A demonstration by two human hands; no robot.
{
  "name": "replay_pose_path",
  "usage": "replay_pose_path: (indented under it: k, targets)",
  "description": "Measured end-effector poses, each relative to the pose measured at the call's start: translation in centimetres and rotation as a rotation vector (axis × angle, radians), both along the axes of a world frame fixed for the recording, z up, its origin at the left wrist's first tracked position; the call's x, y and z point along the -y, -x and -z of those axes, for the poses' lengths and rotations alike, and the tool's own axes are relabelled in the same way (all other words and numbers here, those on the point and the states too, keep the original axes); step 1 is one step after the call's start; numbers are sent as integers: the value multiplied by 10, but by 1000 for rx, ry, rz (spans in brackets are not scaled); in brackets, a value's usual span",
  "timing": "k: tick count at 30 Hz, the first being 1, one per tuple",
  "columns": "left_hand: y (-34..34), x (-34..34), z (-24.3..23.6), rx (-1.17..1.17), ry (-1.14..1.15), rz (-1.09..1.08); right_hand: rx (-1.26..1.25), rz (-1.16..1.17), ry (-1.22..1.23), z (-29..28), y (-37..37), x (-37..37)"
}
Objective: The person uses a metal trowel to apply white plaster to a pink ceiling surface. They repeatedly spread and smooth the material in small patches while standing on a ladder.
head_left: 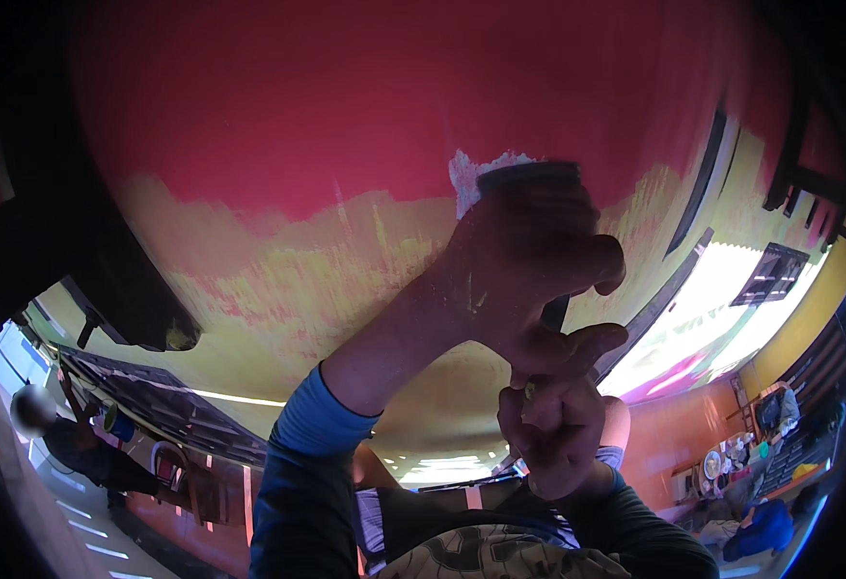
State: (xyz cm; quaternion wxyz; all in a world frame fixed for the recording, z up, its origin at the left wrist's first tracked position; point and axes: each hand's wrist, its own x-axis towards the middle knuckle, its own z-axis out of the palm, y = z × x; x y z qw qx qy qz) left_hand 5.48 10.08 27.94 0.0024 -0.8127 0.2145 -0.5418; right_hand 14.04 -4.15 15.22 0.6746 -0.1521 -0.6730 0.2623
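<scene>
One dark tool (531, 177), one blue bucket (124, 426), contents unclear
Left hand (531, 259) curled round the tool at a white patch (463, 178) on the wall (288, 253); right hand (560, 429) half-curled below, can't tell if holding anything.

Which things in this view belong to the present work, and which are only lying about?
In use:
dark wide-edged tool in the left hand
red-and-yellow painted wall
right hand, close by

Apparently lying about:
small items
round pale object by the orange wall

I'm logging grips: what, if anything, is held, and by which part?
The left hand holds a dark tool, seemingly by its mostly hidden handle; whether the right hand holds anything cannot be told.
</scene>
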Motion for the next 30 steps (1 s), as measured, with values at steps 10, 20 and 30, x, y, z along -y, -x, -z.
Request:
replay_pose_path:
  k: [10,20,30]
  targets:
    - [-6,1,-4,39,2,1,44,67,123,-9,-7,5]
    - [-4,0,-4,35,53,-95,-42,-67,124,-8,-11,-2]
    - [-2,0,-6,60,-20,-114,-12,-74,209,-10,-18,-5]
